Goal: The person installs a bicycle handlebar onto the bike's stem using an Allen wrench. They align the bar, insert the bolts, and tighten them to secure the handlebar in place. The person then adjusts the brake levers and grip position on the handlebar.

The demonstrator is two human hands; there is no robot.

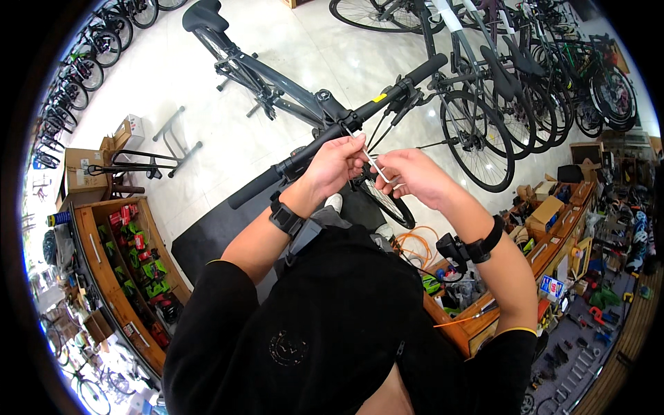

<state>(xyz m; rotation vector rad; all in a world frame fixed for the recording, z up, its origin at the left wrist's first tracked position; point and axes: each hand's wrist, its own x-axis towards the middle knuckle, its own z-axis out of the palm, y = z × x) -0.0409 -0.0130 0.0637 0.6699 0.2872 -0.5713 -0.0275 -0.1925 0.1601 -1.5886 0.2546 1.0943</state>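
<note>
A silver L-shaped hex key (pixel 374 164) runs from the handlebar clamp down between my two hands. My left hand (pixel 333 166) pinches its shaft close to the bar, thumb and fingertips together. The fingers of my right hand (pixel 415 177) are closed round the lower part, near the bend. Just beyond them is the stem (pixel 333 109) of a dark grey bicycle (pixel 277 81), whose black handlebar (pixel 312 156) lies slantwise across the view. The tip of the key meets the clamp area, but whether it sits in a bolt I cannot tell.
Brake levers and cables (pixel 395 114) hang by the bar's right half. Parked bicycles (pixel 484 104) stand at right. A wooden drawer cabinet (pixel 114 256) with power tools is at left, a workbench (pixel 553 228) at right. An orange hose (pixel 418 238) lies on the floor.
</note>
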